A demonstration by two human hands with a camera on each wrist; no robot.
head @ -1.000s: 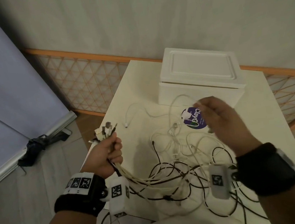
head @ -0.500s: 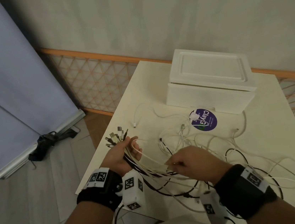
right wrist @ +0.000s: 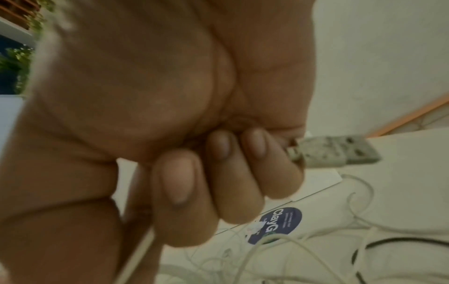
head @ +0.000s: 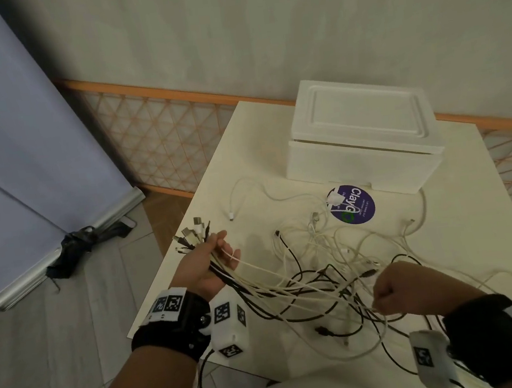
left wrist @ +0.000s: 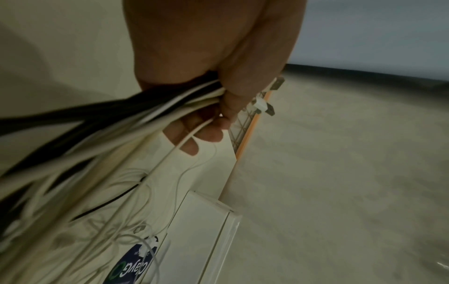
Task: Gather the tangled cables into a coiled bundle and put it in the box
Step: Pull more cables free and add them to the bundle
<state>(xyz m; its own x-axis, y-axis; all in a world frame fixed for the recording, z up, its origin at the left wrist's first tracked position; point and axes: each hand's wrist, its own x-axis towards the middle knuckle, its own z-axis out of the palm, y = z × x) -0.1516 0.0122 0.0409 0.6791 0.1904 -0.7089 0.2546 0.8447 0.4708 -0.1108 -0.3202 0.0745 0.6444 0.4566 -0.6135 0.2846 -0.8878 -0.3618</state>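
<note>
A tangle of white and black cables (head: 322, 269) sprawls over the cream table (head: 243, 150). My left hand (head: 214, 260) grips a bunch of cable ends (left wrist: 150, 113) over the table's left edge. Their plugs (head: 193, 233) fan out past the fingers. My right hand (head: 389, 293), low at the near right, is a fist around one white cable (right wrist: 136, 255). That cable's USB plug (right wrist: 340, 151) pokes out beside the fingers (right wrist: 179, 184). The white foam box (head: 360, 136) stands at the table's far end with its lid on.
A round purple sticker (head: 351, 204) lies in front of the box. Cable loops hang over the table's near edge (head: 200, 381). A lattice fence with an orange rail (head: 158, 141) runs behind the table. A blue rolled screen (head: 18, 158) and a dark object (head: 71, 252) are on the floor at left.
My right hand came down from near the box to my left hand, then drew back toward the near right, gripping a white cable. My left hand kept its hold on the bunch.
</note>
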